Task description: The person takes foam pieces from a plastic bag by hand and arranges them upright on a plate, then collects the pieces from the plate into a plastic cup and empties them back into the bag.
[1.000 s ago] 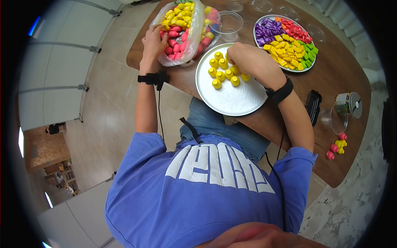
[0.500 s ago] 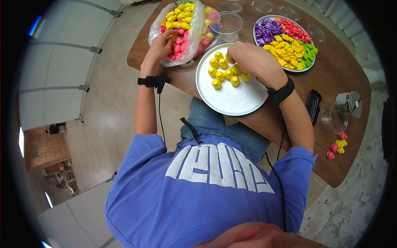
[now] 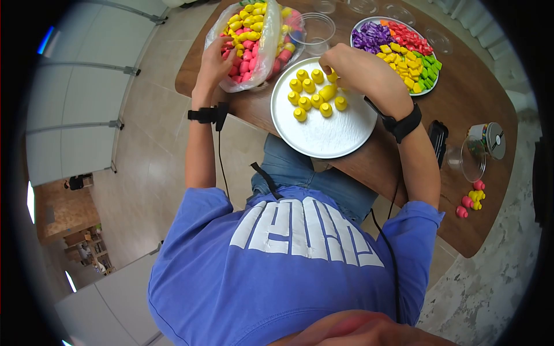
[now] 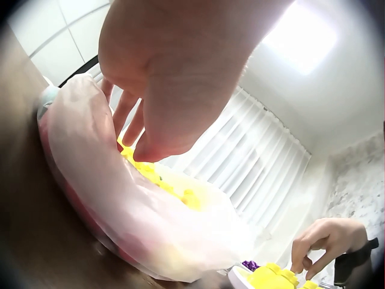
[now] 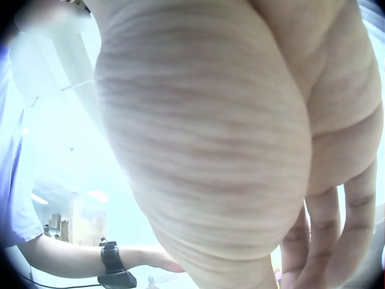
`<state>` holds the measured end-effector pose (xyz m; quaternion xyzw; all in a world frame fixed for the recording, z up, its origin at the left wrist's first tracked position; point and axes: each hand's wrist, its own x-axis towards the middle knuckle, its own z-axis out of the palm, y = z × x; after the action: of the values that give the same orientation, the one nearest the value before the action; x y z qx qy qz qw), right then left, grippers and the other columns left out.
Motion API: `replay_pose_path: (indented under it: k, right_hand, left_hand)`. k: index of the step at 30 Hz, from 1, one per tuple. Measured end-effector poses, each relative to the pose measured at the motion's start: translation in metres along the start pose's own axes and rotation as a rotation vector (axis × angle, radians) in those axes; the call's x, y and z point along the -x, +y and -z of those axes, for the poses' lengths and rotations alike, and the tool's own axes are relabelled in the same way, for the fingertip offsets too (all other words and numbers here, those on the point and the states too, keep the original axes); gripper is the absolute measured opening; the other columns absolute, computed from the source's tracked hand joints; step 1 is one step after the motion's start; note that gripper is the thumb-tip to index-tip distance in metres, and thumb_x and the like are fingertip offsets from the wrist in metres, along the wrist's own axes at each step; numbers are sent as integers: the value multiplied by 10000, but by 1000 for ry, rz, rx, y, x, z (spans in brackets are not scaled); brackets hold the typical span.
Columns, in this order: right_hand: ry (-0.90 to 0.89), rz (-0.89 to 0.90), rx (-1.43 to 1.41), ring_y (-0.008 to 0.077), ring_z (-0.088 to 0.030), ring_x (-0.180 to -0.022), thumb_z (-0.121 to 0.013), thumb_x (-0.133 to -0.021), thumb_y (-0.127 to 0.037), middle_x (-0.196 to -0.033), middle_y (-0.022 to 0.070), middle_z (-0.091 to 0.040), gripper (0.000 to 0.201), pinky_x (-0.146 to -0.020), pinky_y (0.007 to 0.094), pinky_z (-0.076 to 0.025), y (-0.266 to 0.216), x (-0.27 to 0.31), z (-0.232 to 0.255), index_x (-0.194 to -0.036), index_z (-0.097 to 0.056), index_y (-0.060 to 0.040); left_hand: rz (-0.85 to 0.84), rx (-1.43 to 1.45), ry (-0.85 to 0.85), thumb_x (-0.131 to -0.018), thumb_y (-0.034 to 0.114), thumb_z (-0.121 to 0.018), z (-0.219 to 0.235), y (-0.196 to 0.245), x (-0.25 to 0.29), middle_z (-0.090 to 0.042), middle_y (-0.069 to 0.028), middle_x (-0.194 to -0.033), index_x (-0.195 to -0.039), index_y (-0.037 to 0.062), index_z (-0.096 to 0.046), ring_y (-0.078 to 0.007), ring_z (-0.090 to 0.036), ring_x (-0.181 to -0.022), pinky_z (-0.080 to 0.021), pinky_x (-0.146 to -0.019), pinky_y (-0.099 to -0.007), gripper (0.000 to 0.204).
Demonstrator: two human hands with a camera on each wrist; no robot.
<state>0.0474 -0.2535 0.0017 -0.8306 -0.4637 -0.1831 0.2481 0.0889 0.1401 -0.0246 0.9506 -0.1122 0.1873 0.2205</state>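
Observation:
A round white plate (image 3: 323,135) holds several yellow pieces (image 3: 309,86), most upright and one lying tilted. Over its far right edge is the right hand (image 3: 360,72), fingers pointing down beside a yellow piece; in the left wrist view the right hand's (image 4: 332,238) thumb and forefinger are apart above the yellow pieces (image 4: 271,278). The left hand (image 3: 216,62) reaches into an open plastic bag (image 3: 269,46) of pink and yellow pieces, fingers spread and slightly bent. The bag's side (image 4: 120,180) hides its fingertips in the left wrist view; whether they touch a piece is unclear.
A second plate (image 3: 427,91) of purple, red, yellow and green pieces stands at the back right. Clear tubs (image 3: 316,33) are behind the white plate. At the right are a black object (image 3: 438,138), a lidded jar (image 3: 494,140) and several loose pink and yellow pieces (image 3: 475,196).
The right hand has lifted a little and shifted right, showing more of the yellow pieces. The left hand moved toward the person and then back slightly, staying at the bag.

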Motion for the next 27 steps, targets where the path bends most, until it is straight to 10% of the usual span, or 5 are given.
replay_pose_path:
  k: [27]
  right_hand:
    - [-87,-75,43,330,-665,-897,-596,-892,-76,-904,145,-632,52,-780,431,-538,1,2,-32,-916,-624,-40]
  left_hand:
    - [203,-124,-259,-869,217,-781,-17,-17,-38,-729,-220,-1023,-1079,9,-664,-395,-699,-969,-551,-845,-462,318]
